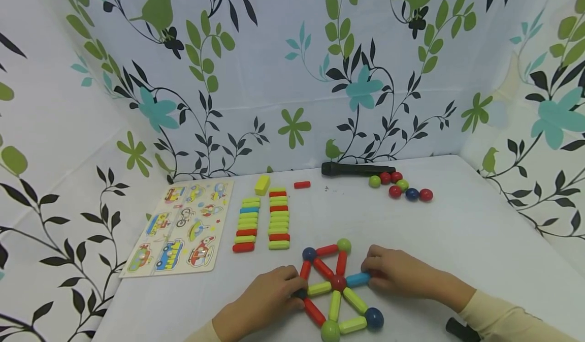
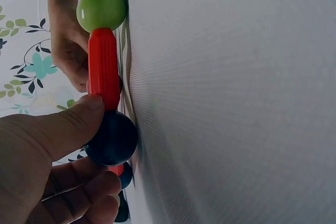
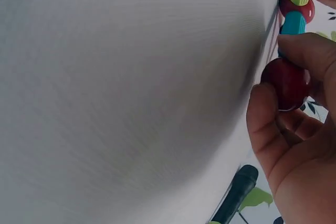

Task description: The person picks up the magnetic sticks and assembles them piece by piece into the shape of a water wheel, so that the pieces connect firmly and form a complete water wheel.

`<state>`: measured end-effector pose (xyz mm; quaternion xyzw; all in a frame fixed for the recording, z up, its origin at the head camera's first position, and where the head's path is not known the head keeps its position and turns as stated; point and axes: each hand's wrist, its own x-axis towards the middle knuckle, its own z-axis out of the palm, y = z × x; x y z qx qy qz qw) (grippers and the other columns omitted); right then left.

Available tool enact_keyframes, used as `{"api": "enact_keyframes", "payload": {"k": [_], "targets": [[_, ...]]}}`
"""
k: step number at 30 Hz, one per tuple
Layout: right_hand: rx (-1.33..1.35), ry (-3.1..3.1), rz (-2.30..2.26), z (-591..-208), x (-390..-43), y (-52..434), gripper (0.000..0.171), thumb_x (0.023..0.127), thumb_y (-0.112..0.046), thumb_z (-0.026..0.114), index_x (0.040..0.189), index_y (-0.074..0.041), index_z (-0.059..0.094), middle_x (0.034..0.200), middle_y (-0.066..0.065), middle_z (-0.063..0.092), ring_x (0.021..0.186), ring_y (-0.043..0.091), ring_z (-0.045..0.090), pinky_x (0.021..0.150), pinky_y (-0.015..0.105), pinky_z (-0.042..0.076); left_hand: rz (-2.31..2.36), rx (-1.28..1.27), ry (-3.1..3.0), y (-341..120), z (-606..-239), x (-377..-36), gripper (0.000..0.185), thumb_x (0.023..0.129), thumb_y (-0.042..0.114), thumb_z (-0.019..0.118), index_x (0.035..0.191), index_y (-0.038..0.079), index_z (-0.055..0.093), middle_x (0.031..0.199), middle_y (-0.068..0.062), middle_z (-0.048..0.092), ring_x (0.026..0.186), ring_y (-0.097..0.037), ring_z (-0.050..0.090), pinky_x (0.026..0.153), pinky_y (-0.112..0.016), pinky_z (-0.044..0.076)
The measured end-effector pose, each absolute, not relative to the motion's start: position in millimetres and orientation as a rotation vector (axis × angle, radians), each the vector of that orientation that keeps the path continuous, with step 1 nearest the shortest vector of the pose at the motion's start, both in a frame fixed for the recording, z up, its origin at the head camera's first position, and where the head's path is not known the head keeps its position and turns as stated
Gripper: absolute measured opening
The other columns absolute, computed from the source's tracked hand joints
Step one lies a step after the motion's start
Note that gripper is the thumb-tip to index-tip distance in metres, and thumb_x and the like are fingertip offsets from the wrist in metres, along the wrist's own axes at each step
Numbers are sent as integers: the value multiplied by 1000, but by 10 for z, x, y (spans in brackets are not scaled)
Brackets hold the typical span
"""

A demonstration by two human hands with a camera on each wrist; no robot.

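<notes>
A flat wheel of rods and balls lies on the table, with a red hub ball (image 1: 338,282) joining red, light green and blue rods. At its left side my left hand (image 1: 269,293) holds a dark blue ball (image 2: 111,139) between thumb and fingers, the thumb tip touching a red rod (image 2: 103,66). On the right, my right hand (image 1: 404,273) grips a red ball (image 3: 289,85) at the outer end of the blue rod (image 1: 358,280). A green ball (image 1: 330,330) and another dark blue ball (image 1: 374,318) form the near corners.
Two columns of green, red and blue rods (image 1: 279,219) stand left of centre, beside a picture puzzle board (image 1: 215,260). Behind them are a yellow block (image 1: 262,185) and a lone red rod (image 1: 302,185). Loose balls (image 1: 412,194) and a black microphone (image 1: 356,169) lie at the back right.
</notes>
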<state>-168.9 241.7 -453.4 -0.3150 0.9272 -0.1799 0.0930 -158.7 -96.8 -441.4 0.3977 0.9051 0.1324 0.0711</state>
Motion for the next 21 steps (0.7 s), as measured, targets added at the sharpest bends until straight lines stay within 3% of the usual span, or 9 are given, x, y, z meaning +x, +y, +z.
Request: {"api": "enact_keyframes", "payload": {"k": [21], "targets": [[-847,2686,-610,-4515,-1748,2442,37,89,-34,79,124,-28,69,108,-16,59,90,0,53,80,22,54,412,1221,2721,-980,-4424,-1575,32,87,32,82,117,28,73,97,14,58,83,1,51,77,-15,51]]}}
